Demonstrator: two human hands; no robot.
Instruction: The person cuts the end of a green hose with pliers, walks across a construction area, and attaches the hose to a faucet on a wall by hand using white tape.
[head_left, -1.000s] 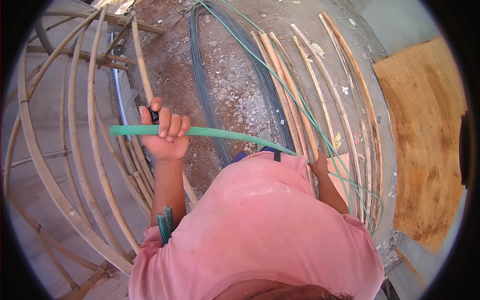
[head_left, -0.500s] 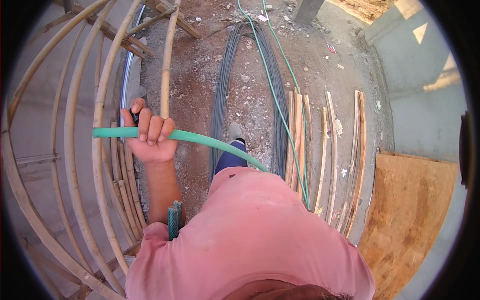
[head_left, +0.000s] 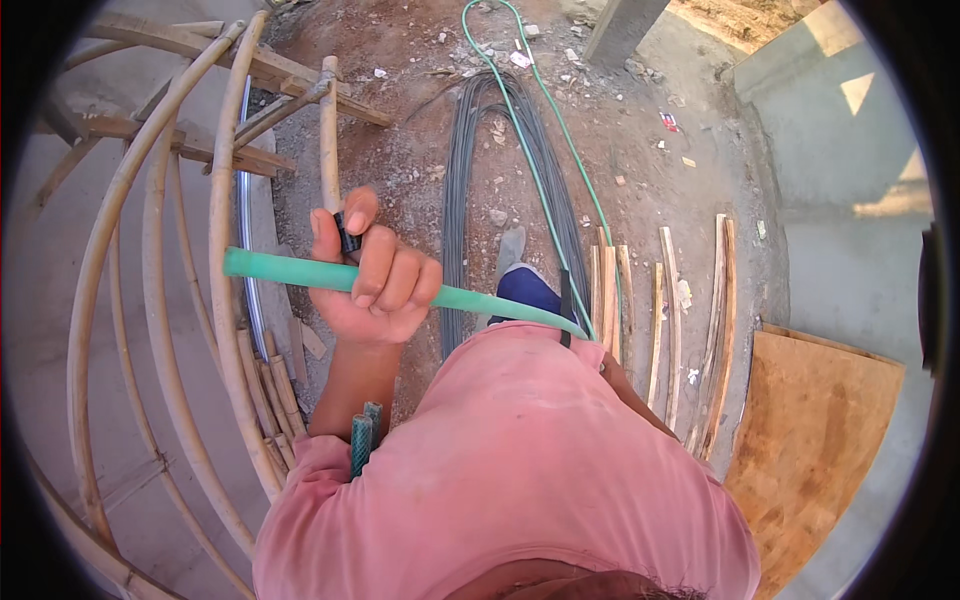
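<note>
My left hand (head_left: 385,280) is closed round a green hose (head_left: 275,268), whose cut end sticks out to the left. A small black piece (head_left: 348,235) is between its thumb and forefinger; I cannot make out what it is. From the hand the hose runs right and down behind the pink shirt (head_left: 560,440). A narrow dark strip (head_left: 566,300) stands upright by the hose there, its kind unclear. Only my right forearm (head_left: 635,385) shows beside the shirt; the hand is hidden. Two short pieces of green braided hose (head_left: 361,445) stick up by my left elbow.
Bamboo poles (head_left: 225,200) stand as scaffolding along the left wall. A bundle of grey steel rods (head_left: 460,200) lies ahead with a thin green hose (head_left: 540,190) over it. Wooden strips (head_left: 720,320) lie to the right, near a plywood sheet (head_left: 815,420). A concrete column (head_left: 620,30) stands at the back.
My left hand has moved right with the hose, and its thumb and forefinger show the black piece more. My right forearm and the dark strip have come into view.
</note>
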